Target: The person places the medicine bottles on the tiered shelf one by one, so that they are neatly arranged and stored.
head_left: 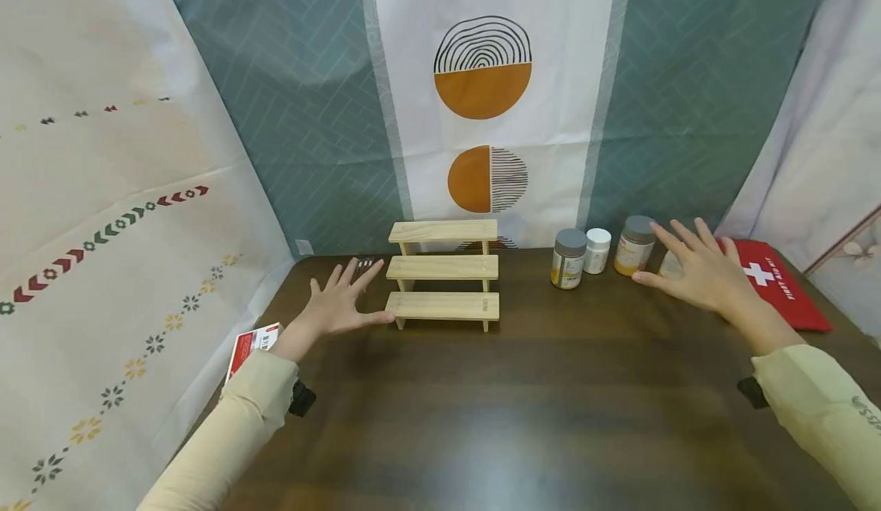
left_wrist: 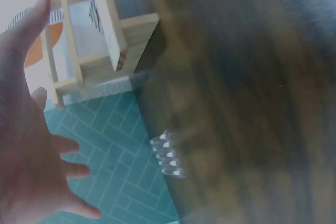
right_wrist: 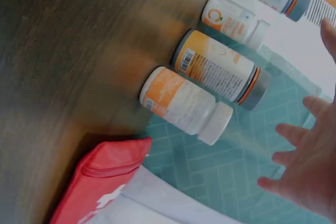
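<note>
My left hand [head_left: 337, 304] is spread, palm down, over the table beside a three-tier wooden stand [head_left: 443, 268]. It holds nothing; the thumb tip overlaps the stand's lowest step in the head view, and I cannot tell whether they touch. My right hand [head_left: 705, 270], fingers spread and holding nothing, hovers near several supplement bottles. Two have grey lids, a left one [head_left: 568, 258] and a right one [head_left: 634, 245], with a small white-lidded bottle [head_left: 596, 251] between. Another white-lidded bottle [right_wrist: 186, 106] is mostly hidden behind my right hand in the head view.
A red first aid kit pouch [head_left: 791, 297] lies at the far right. A red and white box [head_left: 248, 346] sits at the left table edge, partly behind my sleeve. Small clear items with white tips [left_wrist: 168, 155] lie at the back left edge. Patterned cloth [head_left: 323, 113] hangs behind the table.
</note>
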### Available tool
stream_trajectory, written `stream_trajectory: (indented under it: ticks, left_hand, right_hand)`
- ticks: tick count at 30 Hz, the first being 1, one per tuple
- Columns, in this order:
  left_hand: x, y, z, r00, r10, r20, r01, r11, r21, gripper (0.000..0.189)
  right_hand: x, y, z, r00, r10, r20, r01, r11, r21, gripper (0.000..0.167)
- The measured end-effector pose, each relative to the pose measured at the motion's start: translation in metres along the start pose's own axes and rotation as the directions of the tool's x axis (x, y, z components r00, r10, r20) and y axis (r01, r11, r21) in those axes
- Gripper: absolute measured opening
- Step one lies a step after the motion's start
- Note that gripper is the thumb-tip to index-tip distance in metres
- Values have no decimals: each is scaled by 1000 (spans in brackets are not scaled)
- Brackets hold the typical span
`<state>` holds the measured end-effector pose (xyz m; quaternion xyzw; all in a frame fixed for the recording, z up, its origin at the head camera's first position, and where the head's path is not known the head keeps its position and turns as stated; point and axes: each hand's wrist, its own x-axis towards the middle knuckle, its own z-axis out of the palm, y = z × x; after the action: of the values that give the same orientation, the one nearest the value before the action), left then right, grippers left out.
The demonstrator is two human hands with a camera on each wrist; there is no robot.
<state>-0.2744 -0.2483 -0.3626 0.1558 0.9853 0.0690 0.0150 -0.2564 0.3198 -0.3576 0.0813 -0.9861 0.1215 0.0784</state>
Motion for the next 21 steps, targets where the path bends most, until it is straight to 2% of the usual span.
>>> stream_trajectory:
  ticks: [3,6,8,10,13,17,19,21]
  left_hand:
    - [-5,-2,6,1000,-6,18,7,998,-68,102]
    - [-5,-3,11,1000,-3,3,4,987,-163,102]
    - [-3,-2,17,1000,10,-19,-15,963,-270,102]
    - [0,-2,23,999,25,-43,-40,924,-380,103]
    - [5,0,34,998,24,-56,-49,862,-505,105]
    - [8,2,49,998,-18,-54,-16,821,-570,106]
    - [10,3,55,997,-46,-56,3,801,-599,106]
    - [12,4,61,996,-81,-50,30,768,-640,105]
  right_hand:
    - [2,7,4,999,13,-31,-11,998,63,95]
    - [5,17,7,994,17,-107,-1,990,144,93]
    - [5,25,9,986,19,-168,14,980,196,90]
    - [5,31,10,980,41,-195,10,968,253,88]
    - [5,37,13,978,118,-172,-49,932,360,86]
    - [4,38,17,969,234,-85,-159,844,513,85]
    - [4,37,19,961,271,-59,-194,809,555,85]
    - [4,37,21,954,298,-40,-221,785,578,85]
